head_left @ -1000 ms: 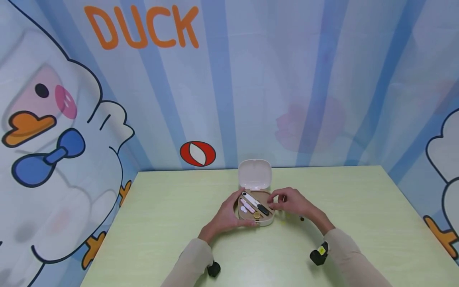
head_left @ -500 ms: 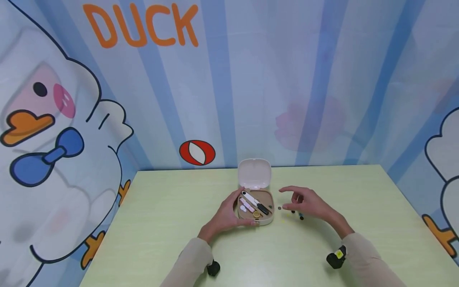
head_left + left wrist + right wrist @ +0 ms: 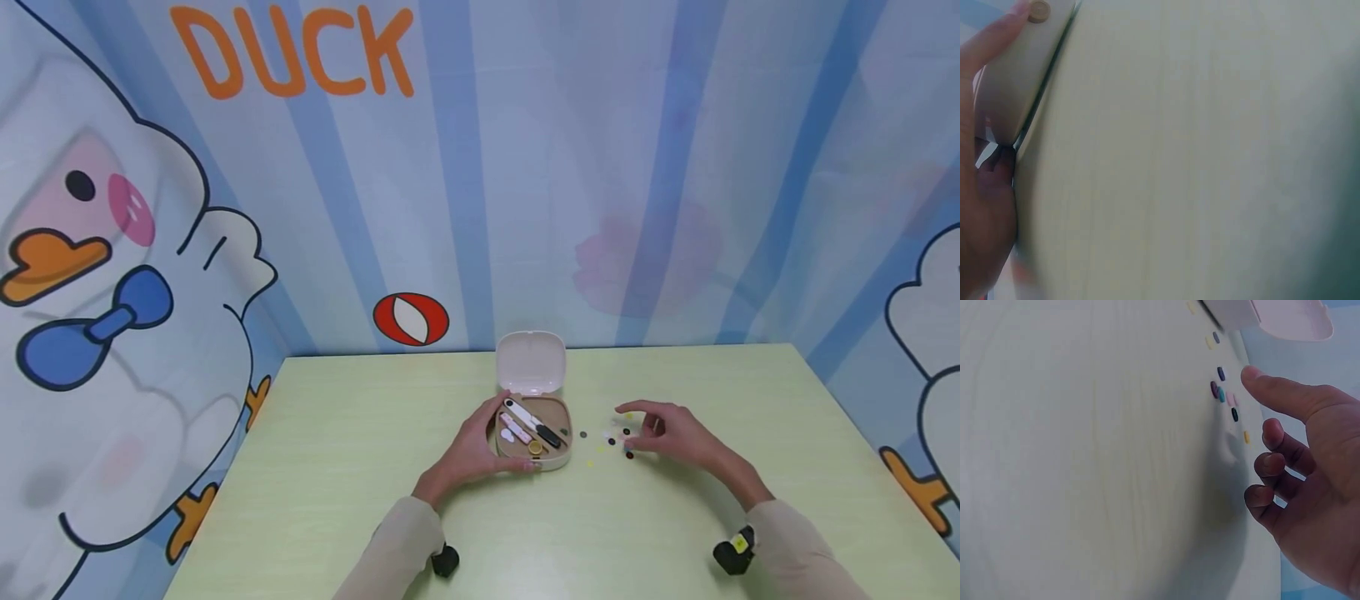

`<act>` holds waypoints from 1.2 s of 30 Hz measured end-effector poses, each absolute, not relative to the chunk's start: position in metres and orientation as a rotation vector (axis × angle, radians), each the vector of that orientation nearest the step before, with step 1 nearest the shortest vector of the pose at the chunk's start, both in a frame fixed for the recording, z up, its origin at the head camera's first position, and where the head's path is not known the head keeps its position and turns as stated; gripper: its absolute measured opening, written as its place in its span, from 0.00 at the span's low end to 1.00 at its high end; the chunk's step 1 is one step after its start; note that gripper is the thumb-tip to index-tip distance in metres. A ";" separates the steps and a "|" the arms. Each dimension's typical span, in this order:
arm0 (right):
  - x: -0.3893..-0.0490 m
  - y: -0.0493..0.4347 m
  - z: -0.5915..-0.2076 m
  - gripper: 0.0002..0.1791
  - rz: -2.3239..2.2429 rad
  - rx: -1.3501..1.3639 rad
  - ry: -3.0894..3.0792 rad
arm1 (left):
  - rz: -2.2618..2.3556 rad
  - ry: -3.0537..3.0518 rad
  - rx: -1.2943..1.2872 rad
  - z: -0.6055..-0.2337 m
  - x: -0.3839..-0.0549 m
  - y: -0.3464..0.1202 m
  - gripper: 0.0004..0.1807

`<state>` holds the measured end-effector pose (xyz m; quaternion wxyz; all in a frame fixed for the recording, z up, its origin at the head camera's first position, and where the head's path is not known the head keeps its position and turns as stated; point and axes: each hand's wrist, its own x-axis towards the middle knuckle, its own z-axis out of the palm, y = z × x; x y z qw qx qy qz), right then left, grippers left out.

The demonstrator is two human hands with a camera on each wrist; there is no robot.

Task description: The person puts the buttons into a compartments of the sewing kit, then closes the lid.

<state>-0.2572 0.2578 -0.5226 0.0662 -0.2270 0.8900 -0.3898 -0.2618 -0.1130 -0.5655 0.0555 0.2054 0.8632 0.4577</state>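
My left hand (image 3: pixel 465 450) grips the near left side of a small pale case (image 3: pixel 555 463), its thumb along the front edge. The case's lid (image 3: pixel 531 363) stands raised at the back. Inside the brown tray lie a white-and-black slim tool (image 3: pixel 532 422), a pinkish strip (image 3: pixel 515 428), a gold ring-shaped piece (image 3: pixel 535 448) and a dark green button (image 3: pixel 563 432). To the right, my right hand (image 3: pixel 675 433) hovers over scattered buttons (image 3: pixel 611 442), thumb and forefinger apart. In the right wrist view, nothing lies between its fingers, and a teal button (image 3: pixel 1221 394) is below the thumb.
A grey button (image 3: pixel 583 434) lies between the case and the other buttons. The pale wooden table (image 3: pixel 360 417) ends at a printed cloth backdrop (image 3: pixel 525 167) behind the lid. Black wrist cameras (image 3: pixel 446 561) hang under both sleeves.
My right hand has moved from the case's tray to the right, over the buttons, leaving the green button in the tray. My left hand keeps its grip on the case.
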 end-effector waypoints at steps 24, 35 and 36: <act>-0.256 0.257 -0.534 0.10 -1.061 -0.642 2.831 | 1.399 2.612 0.613 -0.565 -0.260 -0.113 0.68; -0.256 0.256 -0.535 0.03 -1.070 -0.591 2.848 | 1.393 2.604 0.587 -0.564 -0.260 -0.112 0.67; -0.255 0.256 -0.536 0.03 -1.067 -0.588 2.850 | 1.392 2.606 0.590 -0.564 -0.260 -0.112 0.67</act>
